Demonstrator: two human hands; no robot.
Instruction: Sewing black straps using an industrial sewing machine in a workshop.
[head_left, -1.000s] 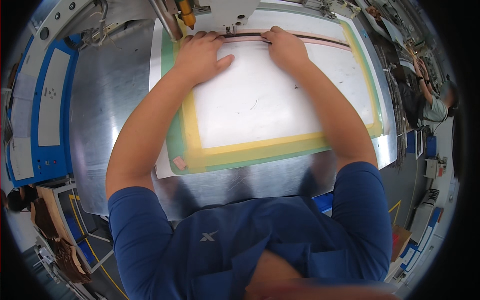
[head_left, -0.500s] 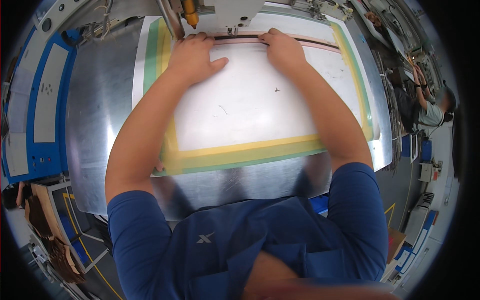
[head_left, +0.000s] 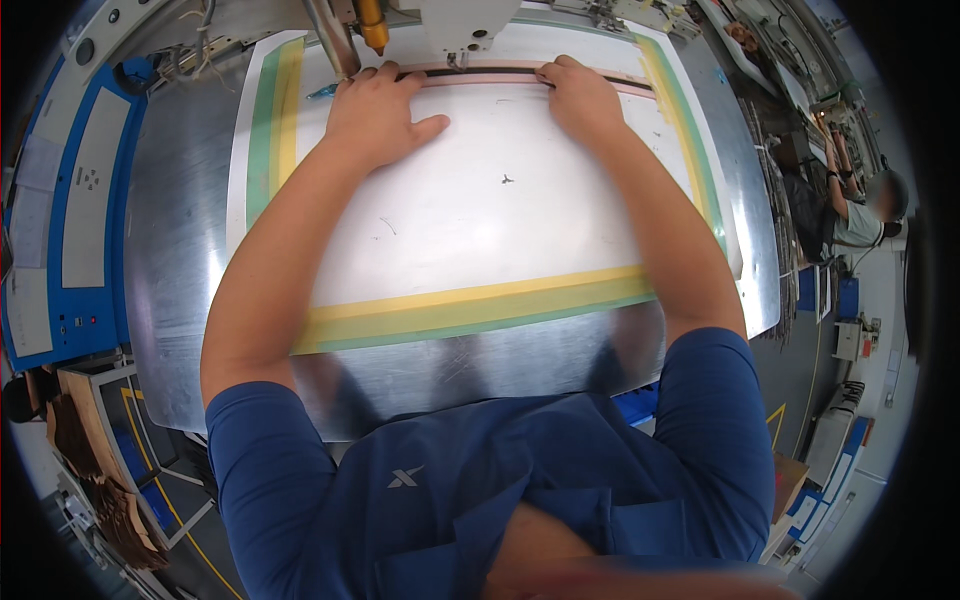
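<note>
A white sheet (head_left: 450, 220) bordered with yellow and green tape lies on the metal tabletop. Along its far part runs a black strip (head_left: 500, 71) edged in pink, passing beneath the presser foot (head_left: 457, 62) of a sewing machine head (head_left: 470, 25). My left hand (head_left: 372, 118) lies spread at the strip's left part, its thumb stretched out on the sheet. Right of the foot, my right hand (head_left: 588, 103) has its fingers bent and pressed together on the strip. A small teal pointed item (head_left: 322, 91) shows beside my left fingers.
A metal post (head_left: 332, 38) and a yellow cylindrical part (head_left: 372, 25) hang close to my left hand. The shiny metal tabletop (head_left: 180, 220) extends around the sheet. A blue and white cabinet (head_left: 95, 190) stands at left. Another person (head_left: 850, 215) works at far right.
The sheet and its strip have shifted left under the machine head. My left hand has moved slightly left, my right hand slightly right. The teal item has come into view.
</note>
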